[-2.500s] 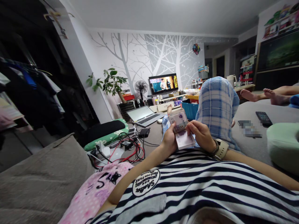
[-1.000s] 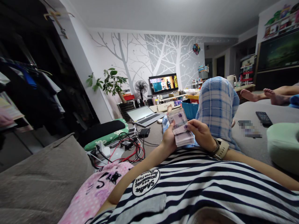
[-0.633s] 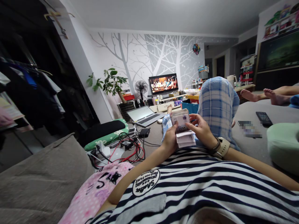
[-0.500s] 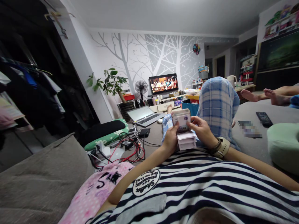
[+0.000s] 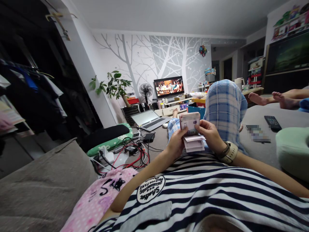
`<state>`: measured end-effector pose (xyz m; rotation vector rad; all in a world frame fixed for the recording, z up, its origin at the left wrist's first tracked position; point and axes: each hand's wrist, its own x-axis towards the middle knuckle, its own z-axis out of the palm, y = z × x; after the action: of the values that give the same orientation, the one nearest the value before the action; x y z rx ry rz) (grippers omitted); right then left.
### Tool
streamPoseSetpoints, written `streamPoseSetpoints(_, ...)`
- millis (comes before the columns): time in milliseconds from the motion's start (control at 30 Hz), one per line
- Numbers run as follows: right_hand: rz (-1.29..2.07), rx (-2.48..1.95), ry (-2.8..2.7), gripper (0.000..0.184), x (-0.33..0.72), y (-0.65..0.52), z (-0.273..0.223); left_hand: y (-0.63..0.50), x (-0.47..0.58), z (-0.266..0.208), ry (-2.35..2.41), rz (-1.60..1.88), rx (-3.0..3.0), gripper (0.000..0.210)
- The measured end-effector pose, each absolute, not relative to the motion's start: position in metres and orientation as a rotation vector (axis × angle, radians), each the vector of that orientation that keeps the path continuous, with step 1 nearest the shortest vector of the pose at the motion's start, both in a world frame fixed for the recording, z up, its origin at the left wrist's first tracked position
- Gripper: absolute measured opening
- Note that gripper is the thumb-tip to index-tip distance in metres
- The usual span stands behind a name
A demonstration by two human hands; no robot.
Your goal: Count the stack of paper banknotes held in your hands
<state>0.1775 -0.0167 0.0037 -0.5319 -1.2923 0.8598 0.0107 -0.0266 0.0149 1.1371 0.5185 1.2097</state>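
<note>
A thick stack of banknotes (image 5: 190, 123) marked with a 5 stands tilted up in front of my lap. My left hand (image 5: 177, 141) is closed round its left side, thumb on the face of the notes. Several notes (image 5: 194, 145) are folded down toward me below the stack, their pale edges fanned out. On the right edge, my right hand (image 5: 210, 132) pinches the stack between thumb and fingers; a watch (image 5: 231, 152) and a dark bracelet sit on that wrist. Fingers behind the stack are hidden.
An open laptop (image 5: 152, 120), a mouse (image 5: 165, 125) and tangled cables (image 5: 137, 154) lie to the left. At right are a remote control (image 5: 273, 123), a blurred-out item (image 5: 258, 133), a green cushion (image 5: 293, 153) and another person's feet (image 5: 267, 98). My raised knee (image 5: 223, 109) is just beyond my hands.
Both hands and the banknotes have shifted slightly to the right. The folded-down notes now lie at a slightly different angle, with one edge lifted on the right.
</note>
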Motion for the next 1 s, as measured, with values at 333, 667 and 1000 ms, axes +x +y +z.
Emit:
streamPoseSetpoints(333, 1.081, -0.52, -1.177, 0.057, 0.177, -0.01, 0.0, -0.021, 0.013, 0.011, 0.456, 1.174, 1.105, 0.038)
streamPoseSetpoints(667, 0.734, -0.613, -1.264, 0.057, 0.174, -0.007, -0.006, -0.025, 0.02, 0.015, 0.528, 1.306, 0.972, 0.032)
streamPoseSetpoints(1000, 0.537, -0.685, -1.311, 0.064, 0.173, -0.012, -0.004, -0.03, 0.019, 0.021, 0.618, 1.426, 0.896, 0.03)
